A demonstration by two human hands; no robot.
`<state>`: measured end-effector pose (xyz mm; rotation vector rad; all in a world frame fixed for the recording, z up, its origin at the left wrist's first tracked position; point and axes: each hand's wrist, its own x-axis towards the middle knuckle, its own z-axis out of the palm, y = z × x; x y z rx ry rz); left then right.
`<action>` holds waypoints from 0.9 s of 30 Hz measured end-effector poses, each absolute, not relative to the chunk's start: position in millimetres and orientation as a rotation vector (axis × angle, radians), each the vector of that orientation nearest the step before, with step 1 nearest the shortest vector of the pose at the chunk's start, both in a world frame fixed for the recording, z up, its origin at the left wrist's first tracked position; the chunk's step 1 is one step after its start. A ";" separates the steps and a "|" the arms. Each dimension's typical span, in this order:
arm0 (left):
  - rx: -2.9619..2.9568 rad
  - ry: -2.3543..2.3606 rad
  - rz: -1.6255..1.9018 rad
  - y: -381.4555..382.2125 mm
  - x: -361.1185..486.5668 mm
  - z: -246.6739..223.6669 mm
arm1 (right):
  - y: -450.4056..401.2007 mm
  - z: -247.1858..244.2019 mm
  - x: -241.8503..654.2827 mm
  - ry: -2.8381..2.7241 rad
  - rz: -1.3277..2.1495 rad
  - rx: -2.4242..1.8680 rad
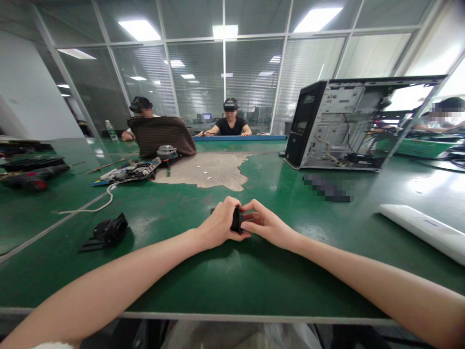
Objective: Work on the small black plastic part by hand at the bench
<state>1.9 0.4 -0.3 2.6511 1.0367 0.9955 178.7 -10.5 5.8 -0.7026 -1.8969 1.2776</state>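
Note:
A small black plastic part (237, 221) is held between my two hands above the front middle of the green table. My left hand (220, 222) wraps round it from the left and hides much of it. From the other side, the fingers and thumb of my right hand (268, 225) close on its right edge. What exactly the part is, I cannot make out. Left of my hands, another black plastic piece (111, 230) with a round section and a flat tab lies on the table.
An opened computer case (308, 126) stands at the back right, with a white bar-shaped device (423, 225) nearer. A circuit board (131, 172), a white cable (109, 196) and a power drill (34, 177) lie left. Co-workers (231, 123) sit across the green table (174, 286).

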 end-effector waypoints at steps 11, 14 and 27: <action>2.664 1.043 0.993 1.4 2.3 -1.2 | -10.4 8.0 177.5 -1.900 1.210 -0.707; 2.659 1.055 0.976 1.1 2.5 -0.5 | -9.8 7.2 178.4 -1.900 1.211 -0.697; 2.684 1.062 0.954 0.5 2.1 1.0 | -8.2 9.3 177.7 -1.868 1.234 -0.699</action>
